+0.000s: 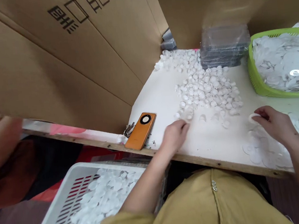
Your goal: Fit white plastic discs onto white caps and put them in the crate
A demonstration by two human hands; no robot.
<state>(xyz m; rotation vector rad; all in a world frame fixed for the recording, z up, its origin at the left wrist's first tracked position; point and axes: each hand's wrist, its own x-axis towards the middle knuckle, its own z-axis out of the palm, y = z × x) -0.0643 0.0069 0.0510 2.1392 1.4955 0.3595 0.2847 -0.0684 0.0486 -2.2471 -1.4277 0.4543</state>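
Many small white round caps (pixel 211 87) lie in a loose pile on the white tabletop (pixel 161 100). At the near edge of that pile is my left hand (pixel 176 135), its fingers pinched together on a small white cap (pixel 189 114), slightly blurred. My right hand (pixel 275 124), farther right, pinches a thin white disc (pixel 254 116) between thumb and fingers, held above the table. Below it, several flat translucent discs (pixel 253 150) lie spread near the table's front edge.
A green basket (pixel 254 75) of white discs stands at the right. Clear plastic boxes (pixel 224 46) are stacked behind. Cardboard (pixel 78 59) walls the left and back. An orange phone (pixel 140 132) lies near the edge; a white crate (pixel 61 212) of white pieces sits below. Another person's arm (pixel 2 143) shows at left.
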